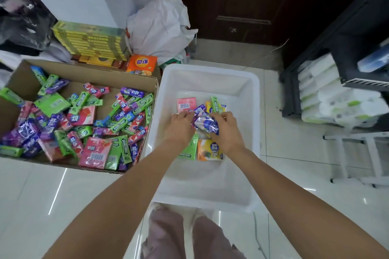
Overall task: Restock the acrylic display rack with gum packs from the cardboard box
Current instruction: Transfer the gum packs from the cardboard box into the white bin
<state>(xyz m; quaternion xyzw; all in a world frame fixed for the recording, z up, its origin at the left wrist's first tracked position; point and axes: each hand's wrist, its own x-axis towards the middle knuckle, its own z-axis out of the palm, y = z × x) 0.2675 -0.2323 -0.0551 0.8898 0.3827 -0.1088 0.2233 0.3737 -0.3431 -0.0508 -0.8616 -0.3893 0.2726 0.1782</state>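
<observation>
While both forearms reach down into the white plastic tub point(248, 82) on the pale tiled floor point(294, 153), the surroundings crowd in on every side of that tub. Touching the tub's left wall stands the open cardboard box point(88, 70), heaped with loose gum packs point(84, 118) in green, pink, purple and blue. Beyond the tub's far left corner lies an orange packet point(143, 64), and past that a stack of yellow cartons point(90, 43); a white plastic bag point(157, 29) slumps beyond the tub's far rim, against a dark wooden door point(242, 2). Well to the right of the tub, a dark shelf unit point(347, 44) holds white wrapped rolls point(332, 101), with a white metal frame point(357, 160) near it. Below the tub's near rim the person's trousered legs point(179, 235) show. Inside the tub a small pile of packs sits around the hands: a pink flat pack point(186, 104) at the far side, a green stick pack point(215, 104) beside it, a green flat pack point(190, 150) and an orange pack point(209, 150) on the near side, partly hidden by the wrists. The right hand point(226, 130) curls its fingers round a shiny purple-blue gum pack point(207, 124). The left hand point(182, 126) lies just beside it, knuckles up, fingertips bent down among the packs and against that purple pack's left end; whether it pinches anything cannot be told. No acrylic rack can be made out.
</observation>
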